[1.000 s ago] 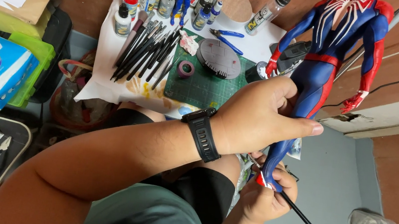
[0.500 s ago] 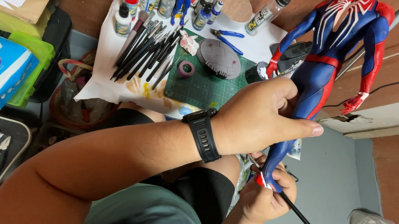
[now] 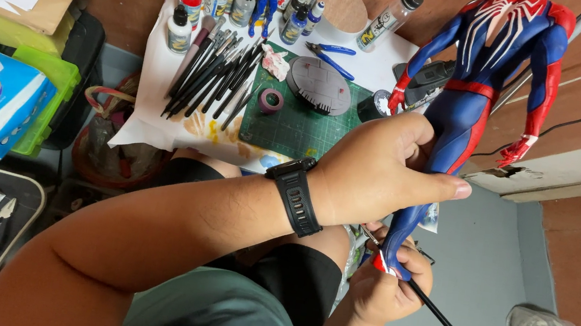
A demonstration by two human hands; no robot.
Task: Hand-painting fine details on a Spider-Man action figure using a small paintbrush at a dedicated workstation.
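While the left hand (image 3: 379,171) stayed clamped around the legs of the blue-and-red action figure (image 3: 475,97), as in the frames before, the right hand (image 3: 386,291) remained closed on a thin black brush (image 3: 438,317) at the figure's foot; little had shifted between frames. The figure, glossy moulded plastic with white web lines on its back, was held tilted above the lap, its head toward the brown floor. A black ribbed wristwatch (image 3: 295,195) banded the left wrist. Beyond lay a green gridded cutting mat (image 3: 296,123) bearing a round grey textured base (image 3: 319,85) and a purple tape roll (image 3: 271,99), beside a fan of dark-handled brushes (image 3: 216,75) on paint-stained white paper (image 3: 154,119).
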